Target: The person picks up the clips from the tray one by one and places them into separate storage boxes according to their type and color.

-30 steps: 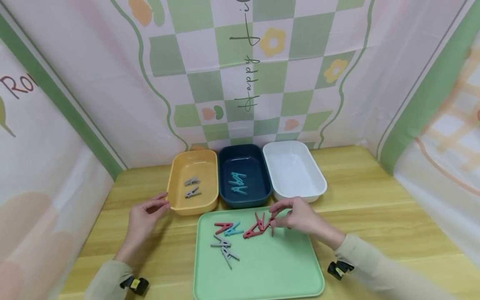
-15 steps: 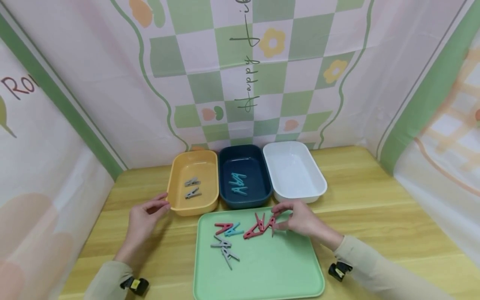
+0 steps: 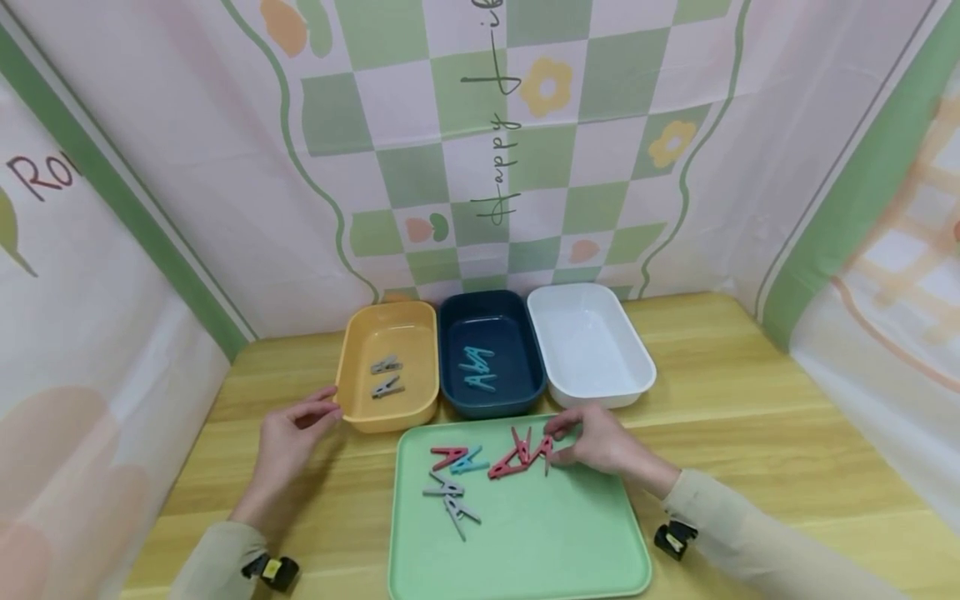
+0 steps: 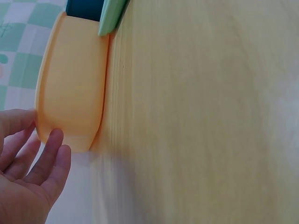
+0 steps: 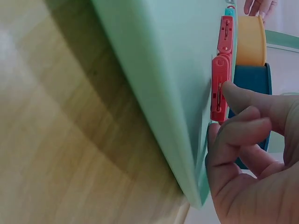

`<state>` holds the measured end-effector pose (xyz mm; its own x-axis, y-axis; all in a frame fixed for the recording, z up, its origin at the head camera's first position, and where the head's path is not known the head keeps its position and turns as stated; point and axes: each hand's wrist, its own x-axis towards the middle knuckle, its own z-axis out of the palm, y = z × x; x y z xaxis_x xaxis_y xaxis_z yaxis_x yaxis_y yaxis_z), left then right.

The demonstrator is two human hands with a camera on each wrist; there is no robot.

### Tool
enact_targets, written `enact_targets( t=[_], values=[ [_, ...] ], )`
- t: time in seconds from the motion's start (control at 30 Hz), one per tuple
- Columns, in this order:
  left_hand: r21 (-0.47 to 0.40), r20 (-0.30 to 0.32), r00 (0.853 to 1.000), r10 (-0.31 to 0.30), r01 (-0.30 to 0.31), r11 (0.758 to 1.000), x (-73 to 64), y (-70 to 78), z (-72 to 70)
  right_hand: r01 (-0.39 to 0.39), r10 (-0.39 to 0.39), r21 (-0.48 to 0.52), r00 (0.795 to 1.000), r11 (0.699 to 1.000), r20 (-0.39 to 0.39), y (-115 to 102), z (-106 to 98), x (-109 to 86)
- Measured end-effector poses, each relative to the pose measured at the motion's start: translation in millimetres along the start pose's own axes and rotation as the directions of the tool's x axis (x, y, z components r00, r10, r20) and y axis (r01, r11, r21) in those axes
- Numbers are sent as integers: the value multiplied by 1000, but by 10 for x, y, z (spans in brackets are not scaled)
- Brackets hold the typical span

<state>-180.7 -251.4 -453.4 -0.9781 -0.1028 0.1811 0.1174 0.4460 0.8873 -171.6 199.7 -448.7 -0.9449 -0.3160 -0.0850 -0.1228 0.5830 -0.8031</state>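
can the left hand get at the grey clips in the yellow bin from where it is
Probably yes: the left hand is right at the near left corner of the yellow bin, which is open on top, and nothing covers the grey clips. It would just need to clear the rim.

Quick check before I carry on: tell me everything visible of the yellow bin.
The yellow bin is a shallow, open-topped rectangle with rounded corners, apparently smooth plastic. It sits upright on the wood-look tabletop, leftmost of three, close beside the dark blue bin. Two gray clothespins lie inside, apart. The left hand touches its left side near the front corner.
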Motion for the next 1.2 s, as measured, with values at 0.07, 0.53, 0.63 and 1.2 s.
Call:
enact_targets(
  t=[0.07, 0.53, 0.63, 1.2],
  values=[
    [1, 2, 1000, -2, 2, 1000, 1, -3, -2, -10, 10, 1, 1000, 1000, 1, 9, 6, 8],
    [-18, 1, 1000, -2, 2, 1000, 6, 4, 2, -91, 89, 66, 996, 994, 26, 27, 27, -2],
    [-17, 4, 1000, 0, 0, 1000, 6, 3, -1, -77, 75, 64, 997, 995, 32, 39, 29, -1],
    [-4, 5, 1000, -13, 13, 1000, 10, -6, 1, 7, -8, 28, 999, 1000, 51, 45, 33, 11]
  ],
)
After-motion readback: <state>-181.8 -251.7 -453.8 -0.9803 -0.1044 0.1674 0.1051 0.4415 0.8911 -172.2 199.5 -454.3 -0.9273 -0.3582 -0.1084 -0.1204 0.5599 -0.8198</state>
